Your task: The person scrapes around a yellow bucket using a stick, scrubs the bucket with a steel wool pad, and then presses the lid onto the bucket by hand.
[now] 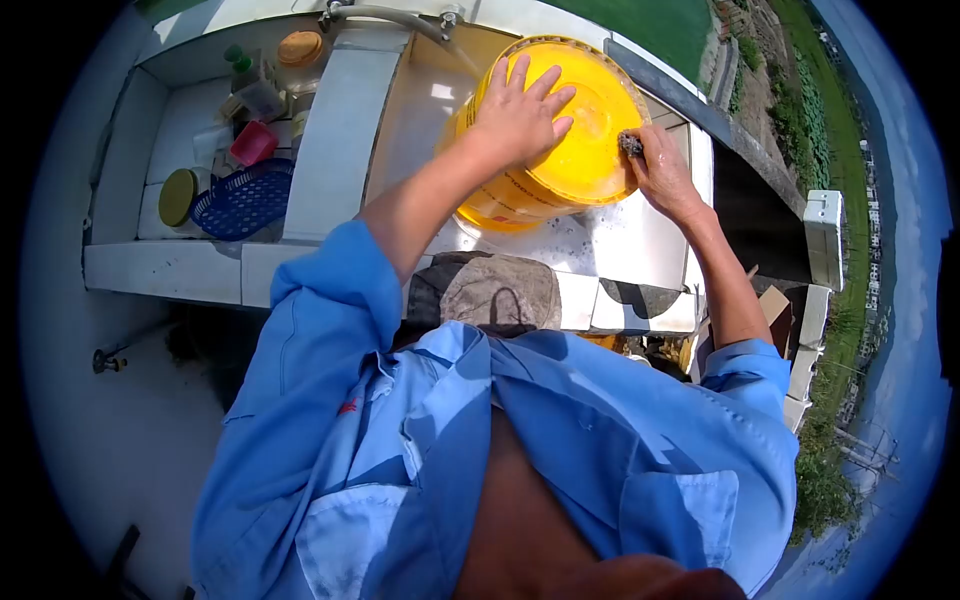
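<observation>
A large yellow bucket [602, 130] stands in the white tiled sink [640, 240], its round flat end facing up and wet. My left hand [520, 115] lies on that flat end with its fingers spread. My right hand [660, 172] is closed around a dark grey scouring pad [631, 144], which is at the bucket's right rim. Part of the pad is hidden by my fingers. Soapy suds lie on the sink floor beside the bucket.
A tap [390, 14] with a hose is behind the sink. The left basin holds a blue basket [243, 198], a pink container [254, 143], a yellow-lidded jar [178, 197] and bottles. A dark grey-brown cloth [500, 290] hangs over the front edge.
</observation>
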Available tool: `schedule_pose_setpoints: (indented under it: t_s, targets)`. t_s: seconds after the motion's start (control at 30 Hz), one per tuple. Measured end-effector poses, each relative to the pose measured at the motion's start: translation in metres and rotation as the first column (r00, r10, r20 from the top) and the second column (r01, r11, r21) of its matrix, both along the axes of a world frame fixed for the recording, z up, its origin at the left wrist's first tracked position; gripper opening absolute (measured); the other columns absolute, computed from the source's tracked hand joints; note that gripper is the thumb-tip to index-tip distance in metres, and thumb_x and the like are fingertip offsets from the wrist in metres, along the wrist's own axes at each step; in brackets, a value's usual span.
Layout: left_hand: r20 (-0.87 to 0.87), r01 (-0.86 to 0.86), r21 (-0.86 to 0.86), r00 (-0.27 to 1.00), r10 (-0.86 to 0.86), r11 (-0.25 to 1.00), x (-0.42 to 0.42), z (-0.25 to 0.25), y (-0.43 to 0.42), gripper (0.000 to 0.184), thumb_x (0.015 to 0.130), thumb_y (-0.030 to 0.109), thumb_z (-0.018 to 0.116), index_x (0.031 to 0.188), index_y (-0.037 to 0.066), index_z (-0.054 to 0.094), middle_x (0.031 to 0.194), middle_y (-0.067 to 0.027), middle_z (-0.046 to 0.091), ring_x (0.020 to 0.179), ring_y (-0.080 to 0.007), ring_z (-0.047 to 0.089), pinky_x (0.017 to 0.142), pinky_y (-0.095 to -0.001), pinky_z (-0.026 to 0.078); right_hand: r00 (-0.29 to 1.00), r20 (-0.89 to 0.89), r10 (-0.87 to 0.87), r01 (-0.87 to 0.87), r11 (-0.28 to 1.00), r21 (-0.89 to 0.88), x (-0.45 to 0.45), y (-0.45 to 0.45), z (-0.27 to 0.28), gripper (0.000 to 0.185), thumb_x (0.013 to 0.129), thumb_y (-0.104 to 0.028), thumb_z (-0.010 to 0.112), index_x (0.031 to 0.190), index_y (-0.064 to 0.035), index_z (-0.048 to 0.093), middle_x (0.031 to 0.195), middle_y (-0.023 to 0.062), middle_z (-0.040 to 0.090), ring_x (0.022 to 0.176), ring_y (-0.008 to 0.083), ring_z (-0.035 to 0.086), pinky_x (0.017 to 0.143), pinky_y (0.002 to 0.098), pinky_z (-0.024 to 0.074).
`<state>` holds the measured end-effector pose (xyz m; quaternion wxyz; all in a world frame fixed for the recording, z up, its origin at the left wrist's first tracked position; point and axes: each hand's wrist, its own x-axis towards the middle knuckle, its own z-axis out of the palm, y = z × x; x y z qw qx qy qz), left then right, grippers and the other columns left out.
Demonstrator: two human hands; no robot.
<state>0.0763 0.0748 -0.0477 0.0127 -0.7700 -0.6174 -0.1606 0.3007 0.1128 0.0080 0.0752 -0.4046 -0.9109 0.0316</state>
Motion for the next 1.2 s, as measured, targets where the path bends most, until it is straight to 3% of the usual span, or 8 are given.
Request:
schedule_pose_setpoints:
  t_s: [0.23, 0.3, 0.5, 0.63, 0.8, 0.87, 1.1, 1.2]
  targets:
    - [-0.068, -0.006, -0.002, 0.998, 0.006, 1.0, 0.004, 0.001, 0.001, 0.05, 0.091, 0.043, 0.029, 0.135, 0.021, 0.035, 0.142, -0.0076, 0.028, 0.132, -0.035, 0.019, 0.107, -0.0515, 0.007, 0.995, -0.029, -0.092, 0.096, 0.972, 0.213, -0.068, 0.078, -0.021, 0.018, 0.086, -0.012, 0.051, 0.103, -0.0051, 0.053, 0.1, 0.0154, 0.053, 0.092, 0.0307, 0.05, 0.081, 0.0382, 0.0433]
    - [-0.067, -0.005, -0.01, 0.998, 0.005, 1.0, 0.006, -0.001, 0.003, 0.05, 0.091, 0.043, 0.029, 0.135, 0.021, 0.034, 0.143, -0.0076, 0.027, 0.132, -0.0352, 0.019, 0.107, -0.0518, 0.006, 0.986, 0.125, 0.111, -0.137, 0.964, 0.227, -0.066, 0.142, -0.032, 0.015, 0.086, -0.014, 0.051, 0.097, -0.0033, 0.054, 0.097, 0.0166, 0.054, 0.087, 0.0314, 0.051, 0.077, 0.0395, 0.0443]
    - [0.005, -0.069, -0.01, 0.998, 0.069, 0.998, 0.013, -0.003, 0.008, 0.049, 0.092, 0.039, 0.029, 0.136, 0.019, 0.034, 0.143, -0.0073, 0.027, 0.133, -0.0381, 0.015, 0.105, -0.0541, 0.003, 0.978, -0.097, -0.184, 0.197, 0.969, 0.151, -0.007, 0.014, -0.027, 0.017, 0.081, -0.009, 0.055, 0.097, -0.0043, 0.053, 0.093, 0.016, 0.052, 0.087, 0.0322, 0.049, 0.075, 0.0424, 0.0423]
    - [-0.006, -0.101, -0.011, 0.995, 0.101, 0.995, 0.015, 0.001, 0.009, 0.049, 0.091, 0.041, 0.027, 0.136, 0.021, 0.034, 0.144, -0.0056, 0.026, 0.133, -0.0358, 0.016, 0.107, -0.0518, 0.006, 0.98, -0.198, -0.013, 0.032, 0.995, 0.094, -0.028, -0.043, -0.017, 0.019, 0.075, -0.003, 0.055, 0.093, -0.0034, 0.05, 0.091, 0.0164, 0.049, 0.085, 0.0342, 0.047, 0.076, 0.0427, 0.0398]
    - [-0.035, -0.097, -0.018, 0.995, 0.096, 0.995, 0.014, 0.001, 0.009, 0.049, 0.091, 0.039, 0.028, 0.135, 0.021, 0.035, 0.143, -0.006, 0.027, 0.132, -0.0359, 0.019, 0.107, -0.0519, 0.007, 0.98, -0.174, 0.1, -0.041, 0.948, 0.315, -0.056, 0.048, -0.032, 0.016, 0.078, -0.006, 0.051, 0.094, -0.0056, 0.052, 0.091, 0.0158, 0.052, 0.087, 0.0344, 0.047, 0.081, 0.0413, 0.0392]
    - [-0.014, -0.087, -0.016, 0.996, 0.086, 0.996, 0.014, 0.001, 0.01, 0.048, 0.091, 0.039, 0.028, 0.135, 0.021, 0.035, 0.143, -0.0059, 0.027, 0.132, -0.036, 0.019, 0.107, -0.0518, 0.008, 0.988, -0.13, -0.088, 0.13, 0.923, 0.361, -0.055, 0.098, -0.05, 0.018, 0.082, -0.009, 0.053, 0.1, -0.0065, 0.052, 0.1, 0.0154, 0.052, 0.094, 0.0328, 0.048, 0.082, 0.0423, 0.0415]
    - [0.008, -0.114, -0.008, 0.993, 0.114, 0.993, 0.015, 0.001, 0.01, 0.046, 0.091, 0.035, 0.027, 0.134, 0.022, 0.036, 0.143, -0.0045, 0.028, 0.132, -0.036, 0.018, 0.107, -0.0514, 0.008, 0.941, -0.242, -0.235, 0.267, 0.958, 0.106, -0.031, 0.007, -0.029, 0.015, 0.078, -0.008, 0.054, 0.092, -0.0021, 0.056, 0.094, 0.0195, 0.053, 0.09, 0.0373, 0.05, 0.078, 0.0452, 0.0418]
    - [0.017, -0.119, -0.014, 0.993, 0.119, 0.993, 0.015, 0.0, 0.011, 0.046, 0.091, 0.034, 0.027, 0.135, 0.022, 0.036, 0.143, -0.0045, 0.028, 0.132, -0.0358, 0.018, 0.107, -0.0513, 0.007, 0.971, -0.227, -0.076, 0.092, 0.994, 0.061, -0.027, -0.043, -0.021, 0.017, 0.076, -0.004, 0.054, 0.093, -0.0042, 0.052, 0.093, 0.0157, 0.053, 0.092, 0.0341, 0.048, 0.079, 0.0422, 0.0405]
